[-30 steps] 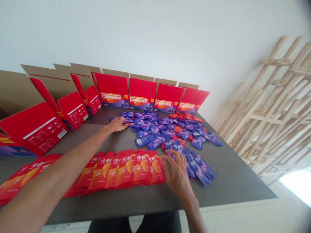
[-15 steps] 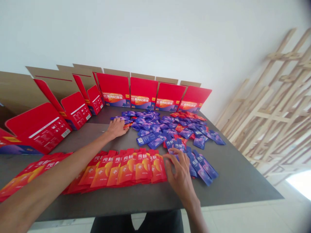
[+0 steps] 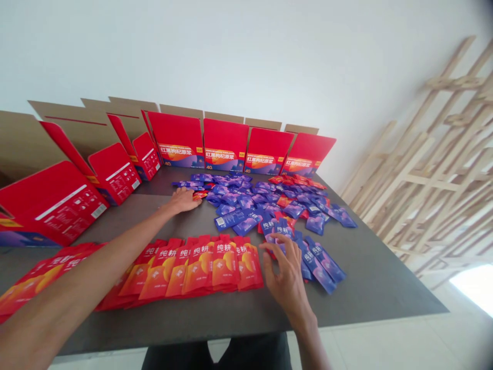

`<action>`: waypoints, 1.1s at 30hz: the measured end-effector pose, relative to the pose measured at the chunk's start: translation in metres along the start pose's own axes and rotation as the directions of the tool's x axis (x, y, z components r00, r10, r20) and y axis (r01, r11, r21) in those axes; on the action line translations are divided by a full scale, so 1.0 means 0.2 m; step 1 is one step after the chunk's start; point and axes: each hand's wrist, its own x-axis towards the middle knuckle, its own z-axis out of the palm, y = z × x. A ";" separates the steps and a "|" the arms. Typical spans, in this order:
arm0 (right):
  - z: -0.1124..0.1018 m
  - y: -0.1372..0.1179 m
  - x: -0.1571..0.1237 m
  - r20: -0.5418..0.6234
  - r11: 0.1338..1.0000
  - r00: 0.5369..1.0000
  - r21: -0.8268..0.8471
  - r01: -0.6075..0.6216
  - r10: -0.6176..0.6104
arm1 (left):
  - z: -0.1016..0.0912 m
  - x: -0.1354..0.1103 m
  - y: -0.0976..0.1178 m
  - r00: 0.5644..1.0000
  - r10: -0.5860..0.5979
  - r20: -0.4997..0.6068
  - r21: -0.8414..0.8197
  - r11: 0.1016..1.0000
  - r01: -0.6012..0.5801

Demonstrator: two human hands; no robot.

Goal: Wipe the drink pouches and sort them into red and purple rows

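Observation:
At the left edge of the loose pile, my left hand (image 3: 185,199) is closed on a red pouch (image 3: 200,195), which shows between thumb and fingers; the fingertips are partly hidden. My right hand (image 3: 287,272) hovers with its fingers apart and curved, holding nothing. It is between the right end of a row of overlapping red-orange pouches (image 3: 225,264) and some blue-purple pouches (image 3: 321,264). Part of that blue group is hidden behind the hand. Loose blue pouches (image 3: 231,199) mixed with red ones are heaped across the middle of the table.
Open red cartons (image 3: 225,141) with raised flaps line the back of the dark table (image 3: 370,288). More open cartons (image 3: 115,172) stand along the left side. Wooden frames (image 3: 431,164) lean against the wall at the right, past the table edge.
The view has shifted slightly. Both hands keep nearly the same places over the pouches, with no pouch clearly moved.

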 end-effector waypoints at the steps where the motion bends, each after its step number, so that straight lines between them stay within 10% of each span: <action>1: 0.00 0.00 0.00 0.006 1.000 1.000 0.004 -0.001 0.001 | -0.01 0.01 -0.01 1.000 0.008 0.014 -0.003 1.000 -0.008; 23: 0.15 -0.22 0.15 0.346 0.943 0.884 0.225 0.247 -0.314 | -0.07 -0.21 0.02 0.985 0.035 -0.170 -0.200 0.977 -0.069; 33: 0.14 -0.23 0.15 0.312 0.952 0.908 0.212 0.221 -0.280 | -0.22 -0.90 0.03 0.995 -0.058 -0.084 -0.361 0.932 0.024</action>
